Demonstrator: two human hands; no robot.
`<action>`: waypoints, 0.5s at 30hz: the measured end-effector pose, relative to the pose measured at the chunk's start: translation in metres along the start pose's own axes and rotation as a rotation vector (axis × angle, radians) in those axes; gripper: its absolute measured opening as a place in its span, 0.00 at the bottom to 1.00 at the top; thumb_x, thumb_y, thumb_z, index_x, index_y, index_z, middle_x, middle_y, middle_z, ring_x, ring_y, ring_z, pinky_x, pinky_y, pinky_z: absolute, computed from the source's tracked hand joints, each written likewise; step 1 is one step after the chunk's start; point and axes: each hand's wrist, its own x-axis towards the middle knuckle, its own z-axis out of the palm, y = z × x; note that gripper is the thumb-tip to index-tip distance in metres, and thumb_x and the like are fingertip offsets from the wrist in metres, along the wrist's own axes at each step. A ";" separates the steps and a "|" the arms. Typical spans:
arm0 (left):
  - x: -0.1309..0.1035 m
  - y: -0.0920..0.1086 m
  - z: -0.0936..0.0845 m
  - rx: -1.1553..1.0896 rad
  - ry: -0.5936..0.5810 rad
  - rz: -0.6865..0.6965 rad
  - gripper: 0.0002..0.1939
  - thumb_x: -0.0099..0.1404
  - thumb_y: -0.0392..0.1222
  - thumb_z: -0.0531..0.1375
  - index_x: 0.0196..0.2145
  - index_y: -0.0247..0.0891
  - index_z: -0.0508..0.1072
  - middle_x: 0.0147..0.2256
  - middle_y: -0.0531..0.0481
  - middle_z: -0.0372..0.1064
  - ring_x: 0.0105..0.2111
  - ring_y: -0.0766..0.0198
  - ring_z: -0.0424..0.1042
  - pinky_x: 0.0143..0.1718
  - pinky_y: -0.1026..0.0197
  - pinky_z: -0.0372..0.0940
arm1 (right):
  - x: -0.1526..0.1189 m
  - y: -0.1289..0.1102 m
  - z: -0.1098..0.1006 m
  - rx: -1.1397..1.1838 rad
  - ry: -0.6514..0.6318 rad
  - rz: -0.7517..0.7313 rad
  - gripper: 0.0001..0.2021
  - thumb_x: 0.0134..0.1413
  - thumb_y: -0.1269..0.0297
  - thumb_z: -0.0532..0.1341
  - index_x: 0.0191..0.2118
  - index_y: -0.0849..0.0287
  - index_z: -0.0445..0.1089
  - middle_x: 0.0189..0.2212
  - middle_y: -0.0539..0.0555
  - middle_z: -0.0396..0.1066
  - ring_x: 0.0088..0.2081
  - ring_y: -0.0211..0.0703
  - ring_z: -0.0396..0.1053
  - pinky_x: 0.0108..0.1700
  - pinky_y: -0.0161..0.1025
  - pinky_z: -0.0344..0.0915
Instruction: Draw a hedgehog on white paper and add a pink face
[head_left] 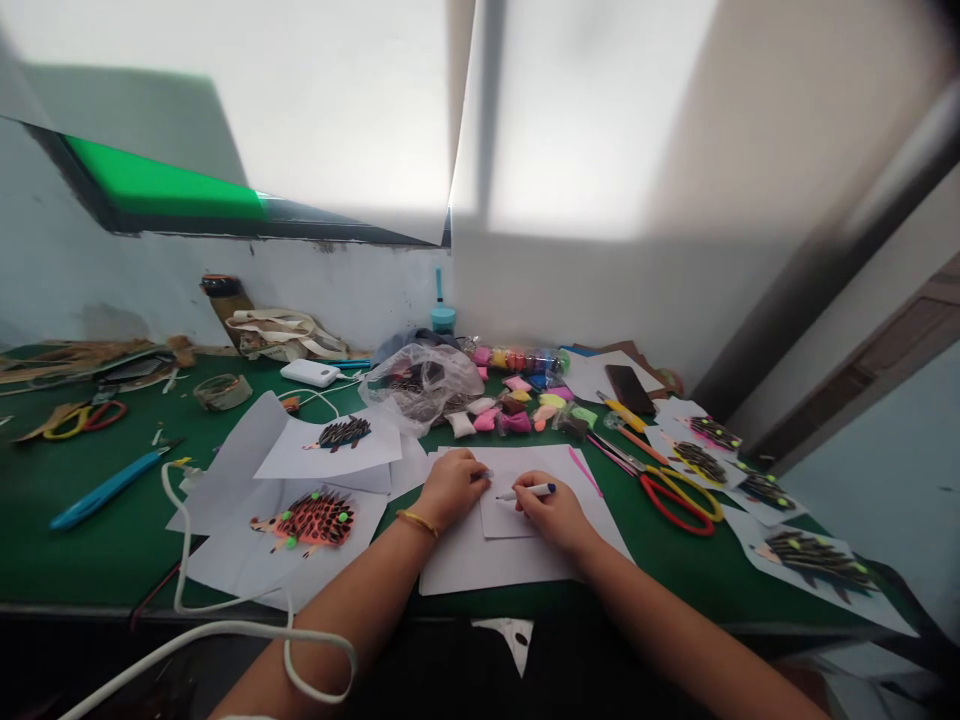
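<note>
My right hand grips a white marker pen with a dark blue end. Its tip points left, at or just above a small blank white sheet. That sheet lies on larger white paper on the green table. At the small sheet's upper left, my left hand rests with fingers closed together. Something small and pale bluish shows at its fingertips, too small to name. A yellow band circles the left wrist. A pink strip lies on the larger paper, right of my right hand.
Hedgehog pictures lie left, with others along the right edge. Red-and-yellow scissors and a phone are at right. Behind are colourful clay packets and a plastic bag. A blue cutter and white cable lie left.
</note>
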 end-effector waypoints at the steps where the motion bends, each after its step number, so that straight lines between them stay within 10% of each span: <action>1: 0.000 0.000 0.000 0.000 0.000 0.000 0.09 0.60 0.41 0.65 0.39 0.42 0.81 0.37 0.48 0.72 0.40 0.60 0.69 0.44 0.60 0.61 | 0.000 0.000 0.000 0.006 -0.003 -0.001 0.11 0.55 0.56 0.57 0.34 0.57 0.70 0.25 0.50 0.72 0.28 0.41 0.68 0.32 0.36 0.62; 15: 0.001 0.000 -0.001 0.000 -0.008 0.001 0.09 0.61 0.42 0.64 0.39 0.42 0.81 0.37 0.48 0.72 0.40 0.60 0.70 0.44 0.60 0.62 | 0.001 -0.001 0.000 0.015 -0.010 -0.035 0.10 0.54 0.58 0.57 0.34 0.57 0.72 0.28 0.50 0.73 0.30 0.42 0.70 0.35 0.36 0.64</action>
